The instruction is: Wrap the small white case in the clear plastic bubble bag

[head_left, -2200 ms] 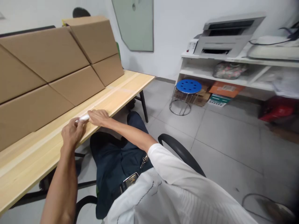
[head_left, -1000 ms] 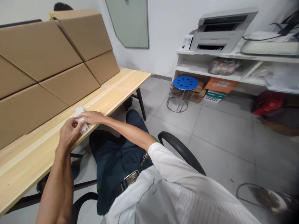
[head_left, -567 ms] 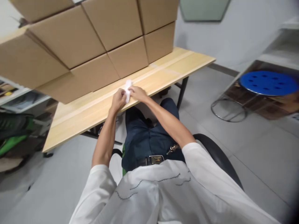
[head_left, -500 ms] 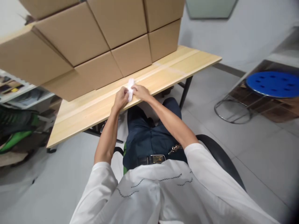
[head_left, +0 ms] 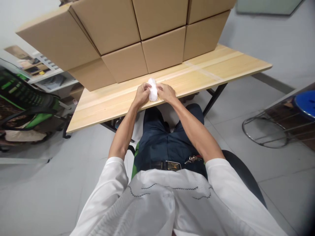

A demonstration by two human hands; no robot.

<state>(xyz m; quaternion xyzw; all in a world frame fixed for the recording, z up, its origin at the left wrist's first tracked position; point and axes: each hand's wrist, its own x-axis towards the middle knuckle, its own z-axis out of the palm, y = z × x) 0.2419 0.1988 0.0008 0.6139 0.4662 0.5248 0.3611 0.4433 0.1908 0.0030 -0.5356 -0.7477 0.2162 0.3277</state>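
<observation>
A small white, soft-looking strip, perhaps folded tissue (head_left: 153,90), lies near the front edge of the wooden table (head_left: 98,104). My left hand (head_left: 142,94) pinches its left side between thumb and fingers. On the opposite side, my right hand (head_left: 166,92) grips the strip's right edge, fingers curled. Both wrists rest at about the table's front edge. The strip points away from me, and its far and near ends show between the hands.
Stacked cardboard boxes (head_left: 162,49) stand along the back of the table. A green and black chair (head_left: 27,98) and white shelves (head_left: 46,77) are at the left. At the right are a blue-topped stool (head_left: 306,101) and a metal ring base (head_left: 265,132).
My view has turned to the left, so the table and boxes sit further right. Both hands still hold the white strip, which now shows more upright and less covered by fingers.
</observation>
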